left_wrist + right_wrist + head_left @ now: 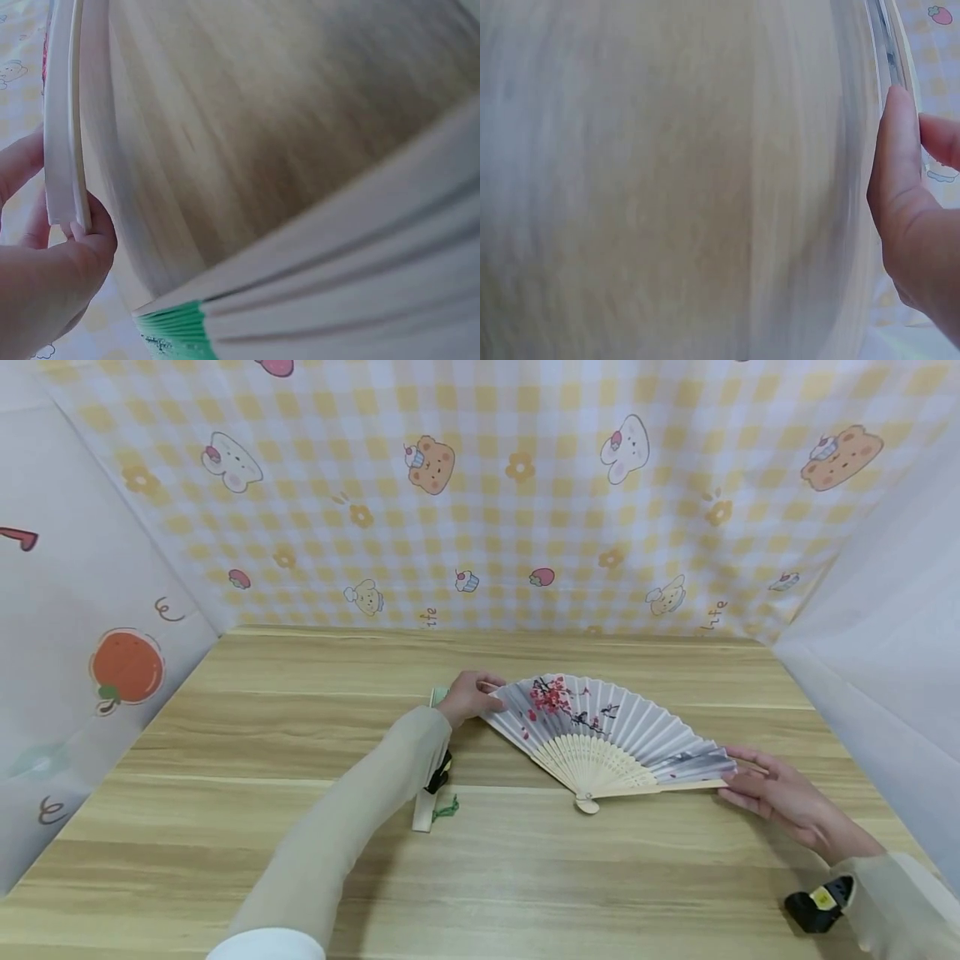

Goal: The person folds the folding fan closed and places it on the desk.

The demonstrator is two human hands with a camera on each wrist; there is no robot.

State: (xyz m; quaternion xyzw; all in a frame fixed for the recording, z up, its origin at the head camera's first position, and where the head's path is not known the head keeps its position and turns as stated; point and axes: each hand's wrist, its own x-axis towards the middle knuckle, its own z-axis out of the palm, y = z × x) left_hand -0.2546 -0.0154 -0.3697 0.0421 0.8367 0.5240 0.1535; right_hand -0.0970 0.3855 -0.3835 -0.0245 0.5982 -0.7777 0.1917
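With the left hand (471, 696) and right hand (783, 795) pinching opposite ends of the spread fan (581, 718), held between them over the tabletop (600, 893), an uneven outward pull could strain or tear it, while the left sleeve (360, 814) could nudge the folded fan (423, 812) close by.

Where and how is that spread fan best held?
Probably the fan is best gripped near the ends of its two outer ribs, coming from either side, as the left hand and right hand do: these straight sticks look stiffer than the pleated sheet spread between them.
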